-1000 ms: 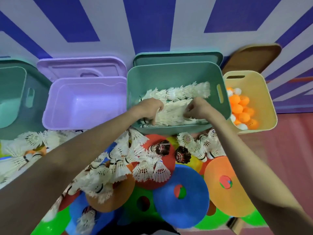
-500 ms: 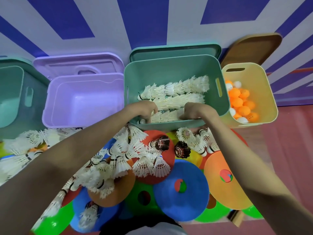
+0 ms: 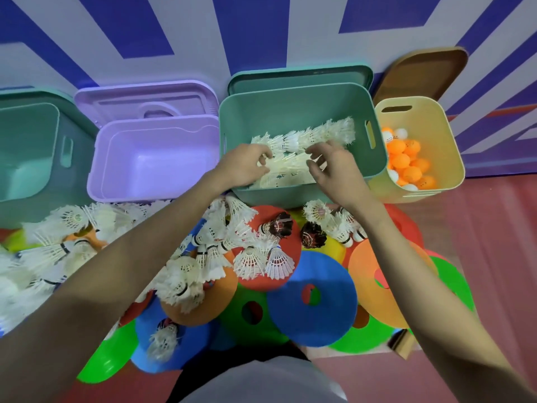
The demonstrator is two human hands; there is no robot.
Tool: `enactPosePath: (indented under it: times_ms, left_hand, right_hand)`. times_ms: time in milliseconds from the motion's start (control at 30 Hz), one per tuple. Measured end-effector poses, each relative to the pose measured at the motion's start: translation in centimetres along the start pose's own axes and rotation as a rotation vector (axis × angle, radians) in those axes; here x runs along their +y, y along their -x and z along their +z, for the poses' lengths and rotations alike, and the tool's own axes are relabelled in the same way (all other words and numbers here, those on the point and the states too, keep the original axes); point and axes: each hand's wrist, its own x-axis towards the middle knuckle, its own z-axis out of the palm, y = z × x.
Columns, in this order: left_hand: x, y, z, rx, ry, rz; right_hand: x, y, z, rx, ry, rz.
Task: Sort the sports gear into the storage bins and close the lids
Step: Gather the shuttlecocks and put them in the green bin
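White shuttlecocks point(image 3: 293, 167) now lie in the green bin point(image 3: 293, 112); right hand point(image 3: 334, 167) has lifted open, left hand point(image 3: 247, 167) still pinches them.

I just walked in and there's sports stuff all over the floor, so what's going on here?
A person is sorting gear into open bins. Both hands are in the green bin: the left hand has its grip on a row of white shuttlecocks, the right hand hovers open over them. The yellow bin holds orange and white balls; the purple bin looks empty. Loose shuttlecocks and flat cones still lie on the floor, and the lids are off.
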Motion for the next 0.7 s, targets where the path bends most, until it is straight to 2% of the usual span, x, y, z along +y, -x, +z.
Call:
enactPosePath:
  times_ms: [100, 167, 233, 300, 367, 433, 567, 700]
  left_hand:
    - [0.9, 3.8, 1.1, 0.398, 0.254, 0.108]
    - [1.7, 6.7, 1.9, 0.499, 0.375, 0.209]
    - [1.9, 9.2, 2.9, 0.464, 0.395, 0.281]
    - [1.5, 10.9, 4.6, 0.369, 0.306, 0.320]
    - [0.9, 11.9, 6.8, 0.275, 0.192, 0.288]
    - [0.7, 12.3, 9.1, 0.209, 0.127, 0.193]
    - [0.9, 11.9, 12.1, 0.186, 0.115, 0.093]
    - [1.6, 9.9, 13.4, 0.161, 0.147, 0.017]
  right_hand:
    - [-0.6, 4.2, 0.1, 0.113, -0.109, -0.108]
    - [0.2, 6.6, 0.7, 0.124, -0.105, -0.100]
    - [1.4, 8.3, 1.6, 0.081, -0.063, -0.054]
    - [2.7, 9.5, 2.6, -0.060, 0.033, 0.015]
    - [3.8, 10.3, 3.7, -0.239, 0.139, 0.065]
    - [4.5, 11.0, 4.7, -0.345, 0.205, 0.065]
    - [5.0, 11.7, 6.3, -0.375, 0.226, 0.070]
    - [4.8, 12.0, 7.1, -0.324, 0.261, 0.059]
